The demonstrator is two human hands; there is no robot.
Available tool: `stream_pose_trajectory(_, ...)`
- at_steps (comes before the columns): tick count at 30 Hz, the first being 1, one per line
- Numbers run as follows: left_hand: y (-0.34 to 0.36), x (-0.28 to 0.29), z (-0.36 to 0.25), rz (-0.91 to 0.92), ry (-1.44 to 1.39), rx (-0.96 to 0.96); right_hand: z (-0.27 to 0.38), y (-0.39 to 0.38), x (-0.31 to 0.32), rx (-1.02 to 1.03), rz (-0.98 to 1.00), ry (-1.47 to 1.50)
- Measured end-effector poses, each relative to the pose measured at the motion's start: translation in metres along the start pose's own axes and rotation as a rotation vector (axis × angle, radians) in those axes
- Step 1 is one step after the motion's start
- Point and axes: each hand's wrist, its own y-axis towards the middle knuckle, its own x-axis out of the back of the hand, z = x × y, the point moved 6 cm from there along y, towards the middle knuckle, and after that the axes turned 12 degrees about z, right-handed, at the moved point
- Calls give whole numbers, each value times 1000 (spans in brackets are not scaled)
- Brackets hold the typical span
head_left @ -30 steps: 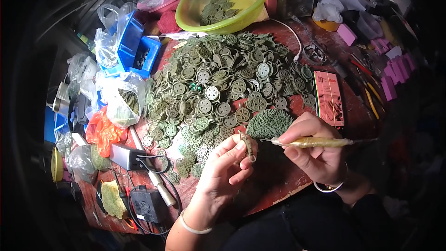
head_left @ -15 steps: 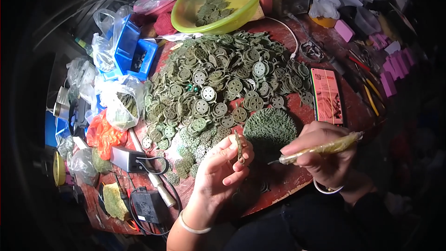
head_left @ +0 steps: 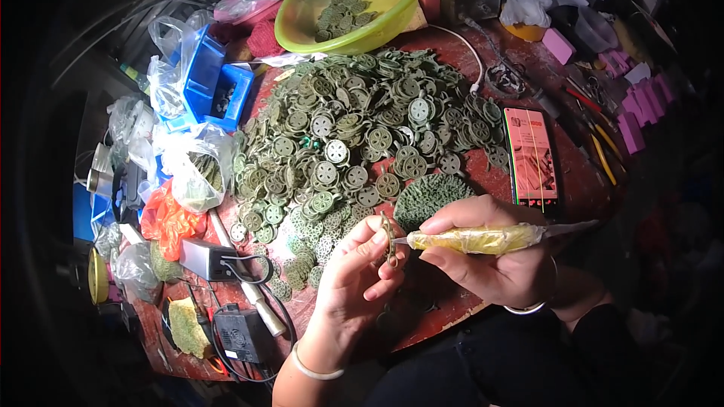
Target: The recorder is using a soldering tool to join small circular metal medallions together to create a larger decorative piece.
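Note:
Between thumb and fingers, my left hand (head_left: 345,271) pinches a small greenish pendant (head_left: 390,241), turned almost edge-on. My right hand (head_left: 501,275) grips a pen-like tool wrapped in yellow film (head_left: 479,239), held nearly level. The thin tip of this tool points left and reaches the pendant's face; whether it touches cannot be made out. Just beyond my hands sits a round, rough green pad (head_left: 430,200), partly covered by my right hand. A large heap of green-bronze round pendants (head_left: 354,117) with cut-out patterns spreads behind it, and flat lacy discs (head_left: 305,234) lie at its near edge.
A yellow-green basin (head_left: 396,22) with some pendants stands at the back. A lit phone (head_left: 532,154) lies right, near yellow-handled tools (head_left: 603,158). Left are blue bins (head_left: 204,75), plastic bags (head_left: 200,169), a white rod (head_left: 260,305) and a corded black box (head_left: 241,335).
My right hand has moved left and slightly up, bringing the yellow-wrapped tool's tip to the pendant. The tool now lies more level. My left hand stays nearly in place.

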Motion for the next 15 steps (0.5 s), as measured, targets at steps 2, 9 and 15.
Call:
stream_pose_trajectory(2,0,1,0,-7,27,-12,3,1,1,14,8,-39)
stream_pose_trajectory(9,-1,5,-3,-45,104,-60,-6,-1,1,-95,23,152)
stream_pose_trajectory(15,3,4,-3,-41,56,-50,-7,-8,11,-73,-105,78)
